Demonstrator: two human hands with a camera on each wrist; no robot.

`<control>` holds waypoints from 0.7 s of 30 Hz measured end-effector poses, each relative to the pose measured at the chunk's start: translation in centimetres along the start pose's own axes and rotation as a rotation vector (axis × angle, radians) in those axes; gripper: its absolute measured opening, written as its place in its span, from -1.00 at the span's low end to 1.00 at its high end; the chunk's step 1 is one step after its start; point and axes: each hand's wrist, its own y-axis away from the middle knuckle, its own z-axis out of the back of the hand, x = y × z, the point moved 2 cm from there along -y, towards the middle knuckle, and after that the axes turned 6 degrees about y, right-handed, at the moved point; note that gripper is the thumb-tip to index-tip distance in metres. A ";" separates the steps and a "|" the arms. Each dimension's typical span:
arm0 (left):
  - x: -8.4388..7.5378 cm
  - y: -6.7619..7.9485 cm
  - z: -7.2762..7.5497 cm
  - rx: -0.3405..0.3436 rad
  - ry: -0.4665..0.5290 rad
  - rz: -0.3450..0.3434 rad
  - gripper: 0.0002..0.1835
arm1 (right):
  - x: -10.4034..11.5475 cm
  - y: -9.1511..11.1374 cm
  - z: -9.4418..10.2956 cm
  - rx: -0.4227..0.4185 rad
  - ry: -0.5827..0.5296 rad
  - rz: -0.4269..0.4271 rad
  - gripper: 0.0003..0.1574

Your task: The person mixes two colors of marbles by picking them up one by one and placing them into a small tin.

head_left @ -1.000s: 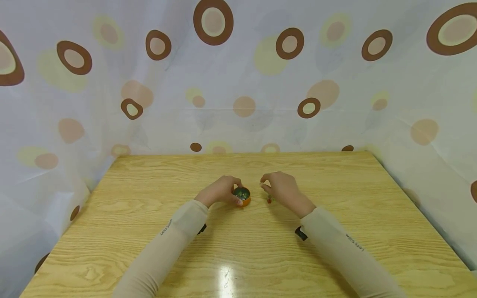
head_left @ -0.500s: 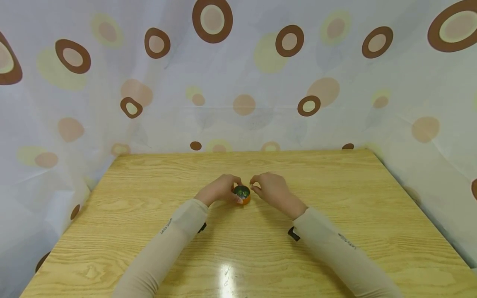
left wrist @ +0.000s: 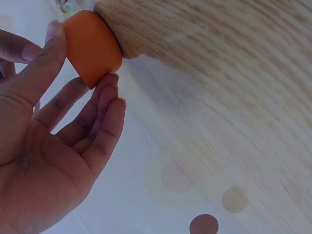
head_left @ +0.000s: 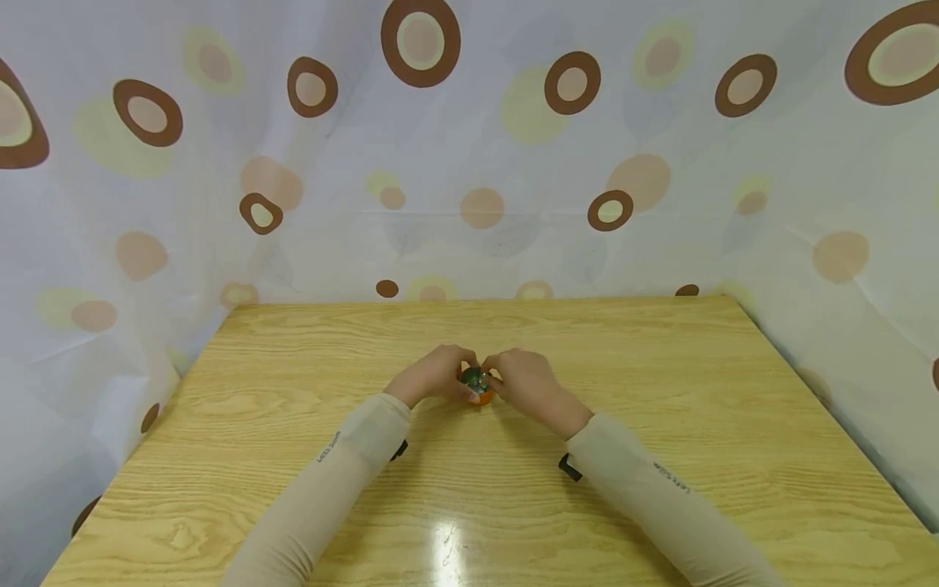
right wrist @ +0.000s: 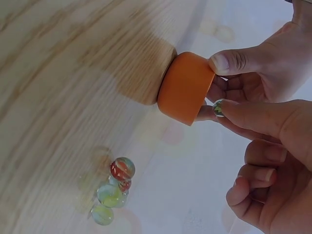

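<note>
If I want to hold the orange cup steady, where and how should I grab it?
I'd hold the orange cup by its outside wall, near the rim, from the left: thumb nearest you, fingers on the far side. It stands upright and round, so opposite sides should hold evenly. The left hand grips it there; the right hand, pinching a marble, is at its right.

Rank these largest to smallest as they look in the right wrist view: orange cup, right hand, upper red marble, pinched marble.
1. Right hand
2. Orange cup
3. Unranked: upper red marble and pinched marble; the red one shows more, but the hand partly covers the other.
</note>
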 end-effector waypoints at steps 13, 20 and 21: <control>-0.2 0.3 0.1 0.006 0.025 -0.046 -0.64 | 0.2 -0.2 -0.3 -0.018 -0.017 0.010 -0.79; 0.0 0.0 -0.1 0.005 0.032 -0.012 -0.63 | -0.3 0.0 0.1 -0.027 0.000 -0.012 -0.77; 0.0 0.0 0.0 0.004 0.030 -0.010 -0.63 | -0.4 0.0 0.1 -0.025 0.001 -0.015 -0.77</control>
